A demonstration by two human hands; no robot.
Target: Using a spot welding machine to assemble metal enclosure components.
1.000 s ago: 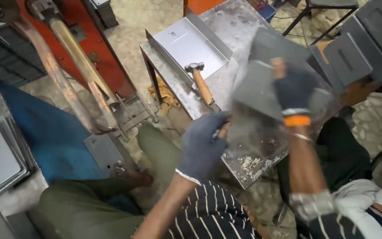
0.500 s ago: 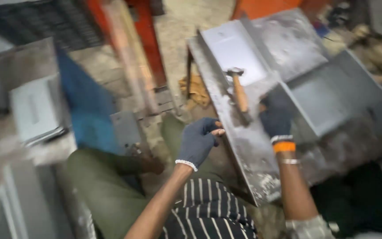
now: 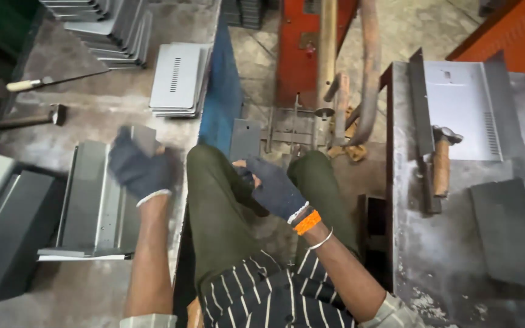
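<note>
Our blurred left hand (image 3: 138,167) grips a small grey metal piece (image 3: 144,138) over the left bench's (image 3: 92,109) right edge; our right hand (image 3: 273,188) rests curled, empty, between our knees.

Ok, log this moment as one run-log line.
left hand: on small grey sheet piece above folded metal panel | right hand: empty, between knees | hammer: lying on bench

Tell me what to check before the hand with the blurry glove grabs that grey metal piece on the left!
1. Left hand gloved: ok.
2. Left hand's grip on the small grey plate: cannot tell, blurred.
3. Folded grey metal tray lies flat on the left bench: ok.
4. Right hand clear of the tray, resting between the knees: ok.
5. Hammer on the right table, away from both hands: ok.
6. Tray edges safe to touch: cannot tell.
</note>
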